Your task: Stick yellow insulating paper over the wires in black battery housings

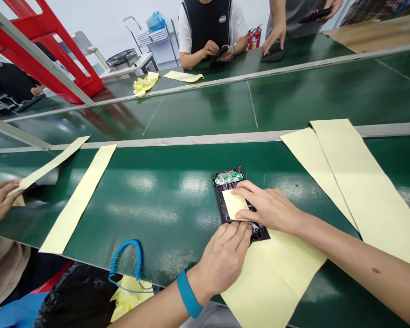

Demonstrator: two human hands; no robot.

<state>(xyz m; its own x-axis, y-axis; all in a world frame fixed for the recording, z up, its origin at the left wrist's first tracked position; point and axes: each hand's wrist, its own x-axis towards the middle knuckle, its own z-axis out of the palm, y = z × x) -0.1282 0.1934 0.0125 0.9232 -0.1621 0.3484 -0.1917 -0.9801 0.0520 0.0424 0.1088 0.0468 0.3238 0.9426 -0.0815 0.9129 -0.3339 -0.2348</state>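
Note:
A black rectangular casing [220, 205] with a green circuit board [228, 177] and thin wires at its far end lies on the green bench. Over its middle is a small pale yellow piece [233, 206], pinched at its right side between the thumb and fingers of my right hand [268, 207]. My left hand [227, 250], with a blue band at the wrist, presses its close-together fingers on the casing's near part; whether they grip anything is hidden. A large pale yellow sheet [276, 278] lies beneath both forearms at the bench's near edge.
Yellow sheets [369, 182] lie at the right and a yellow strip [80, 196] at the left. Another person's hand [0, 200] holds a strip at far left. A blue coiled cord [139, 259] hangs at the near edge. Two people handle dark devices across the conveyor [198, 105].

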